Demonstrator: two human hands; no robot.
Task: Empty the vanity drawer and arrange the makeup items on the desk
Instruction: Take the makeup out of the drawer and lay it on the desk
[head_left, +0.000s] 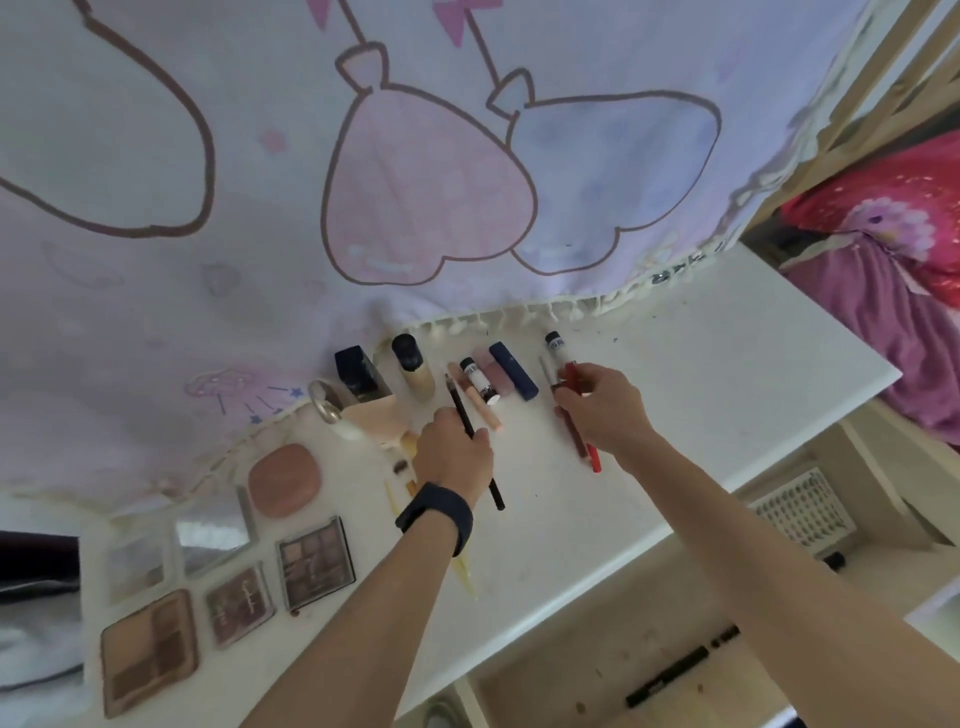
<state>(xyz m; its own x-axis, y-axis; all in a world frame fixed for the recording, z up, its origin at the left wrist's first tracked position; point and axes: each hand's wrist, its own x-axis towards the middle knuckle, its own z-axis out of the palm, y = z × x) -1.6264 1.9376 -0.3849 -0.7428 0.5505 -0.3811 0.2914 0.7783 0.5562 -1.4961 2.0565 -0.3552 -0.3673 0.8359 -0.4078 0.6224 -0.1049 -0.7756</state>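
Observation:
On the white desk (727, 395) my left hand (454, 452) grips a long black pencil (496, 493), its tip pointing toward the curtain. My right hand (605, 405) pinches red and dark red pencils (584, 449) together with a thin silver stick (548, 371). Between the hands lie a peach tube (488, 413), a white tube with a black cap (480, 382), a pink case (493, 374) and a navy lipstick (514, 371). The open drawer (597, 686) at the lower right holds a black mascara tube (667, 678).
Eyeshadow palettes (314, 561) (148, 649), a pink compact (284, 480), mirrors (215, 530), foundation bottles (413, 371) and brushes (408, 452) fill the desk's left side. A printed curtain (415, 182) hangs over the back. A white perforated basket (802, 512) and pink bedding (893, 291) lie to the right.

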